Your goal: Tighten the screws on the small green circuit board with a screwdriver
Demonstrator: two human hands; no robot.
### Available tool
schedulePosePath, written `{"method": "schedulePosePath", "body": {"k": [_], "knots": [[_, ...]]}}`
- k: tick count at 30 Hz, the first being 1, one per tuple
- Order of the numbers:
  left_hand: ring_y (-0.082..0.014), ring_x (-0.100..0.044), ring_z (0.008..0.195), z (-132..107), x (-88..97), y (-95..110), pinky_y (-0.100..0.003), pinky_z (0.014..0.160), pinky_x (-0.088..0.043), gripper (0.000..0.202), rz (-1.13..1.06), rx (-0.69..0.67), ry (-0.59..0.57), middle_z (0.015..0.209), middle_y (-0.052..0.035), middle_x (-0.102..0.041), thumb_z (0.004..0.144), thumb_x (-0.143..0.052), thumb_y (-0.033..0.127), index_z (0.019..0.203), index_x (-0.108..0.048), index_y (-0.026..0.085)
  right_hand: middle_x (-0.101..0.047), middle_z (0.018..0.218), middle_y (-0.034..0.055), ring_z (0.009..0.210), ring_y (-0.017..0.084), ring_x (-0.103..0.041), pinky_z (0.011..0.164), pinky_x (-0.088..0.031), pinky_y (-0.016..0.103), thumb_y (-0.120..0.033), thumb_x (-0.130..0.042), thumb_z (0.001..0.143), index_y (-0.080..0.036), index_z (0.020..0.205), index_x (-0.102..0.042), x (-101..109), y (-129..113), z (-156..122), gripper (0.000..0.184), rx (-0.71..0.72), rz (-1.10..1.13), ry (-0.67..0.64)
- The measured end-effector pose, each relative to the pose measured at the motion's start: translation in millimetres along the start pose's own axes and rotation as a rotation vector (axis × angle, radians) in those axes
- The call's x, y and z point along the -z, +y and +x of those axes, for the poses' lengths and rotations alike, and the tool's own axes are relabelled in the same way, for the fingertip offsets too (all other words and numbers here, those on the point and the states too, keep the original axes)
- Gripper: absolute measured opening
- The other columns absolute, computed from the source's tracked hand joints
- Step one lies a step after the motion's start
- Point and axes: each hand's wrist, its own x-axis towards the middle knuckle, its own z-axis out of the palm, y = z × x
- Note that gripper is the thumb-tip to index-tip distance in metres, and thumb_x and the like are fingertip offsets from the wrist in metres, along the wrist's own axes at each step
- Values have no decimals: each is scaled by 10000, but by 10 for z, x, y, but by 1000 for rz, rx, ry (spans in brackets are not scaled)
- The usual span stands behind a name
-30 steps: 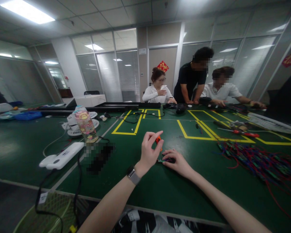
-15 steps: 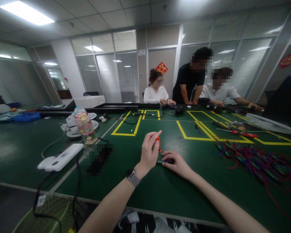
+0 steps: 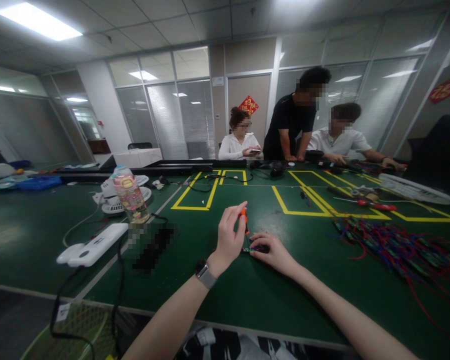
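In the head view, my left hand is closed around a screwdriver with an orange handle. The thin shaft points down at a small green circuit board lying on the table. Most of the handle is hidden behind my fingers. My right hand rests on the table just right of the screwdriver tip, its fingers curled on the board and holding it. Dark wires between those fingers are partly covered.
Right of my hands lies a heap of circuit boards with red and blue wires. A red-handled screwdriver and a white keyboard are beyond. At left stand a water bottle and a white device. Three people are across the table.
My hands stay almost in place, with the screwdriver handle turned slightly. Across the table, the seated person at left now holds a phone higher.
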Motion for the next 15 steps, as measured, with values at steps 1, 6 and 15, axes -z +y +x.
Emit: {"method": "schedulePosePath", "body": {"k": [1,6,15], "knots": [[-180,-578,972,1,-3,-7,-323,855,-480,315,3,0,8,1052,-77,-611,984,-406,193,1266,-547,200,-698,1107,86,1123,282,-599,1120,-191,591,-273,-711,758,-232,822,-756,0,1,0,89,1,-2,2],[-170,-560,848,5,-5,-42,-300,771,-478,219,60,5,61,890,-32,-558,922,-565,255,1125,-631,207,-702,1098,80,1104,280,-614,1121,-195,593,-263,-713,754,-232,815,-758,2,-1,-1,82,7,-5,6],[-177,-571,914,-12,-13,-10,-317,816,-479,302,-4,-9,30,975,-61,-600,971,-436,201,1245,-564,202,-698,1103,92,1112,272,-601,1122,-169,600,-276,-719,751,-232,824,-756,2,10,5,93,4,15,0]]}}
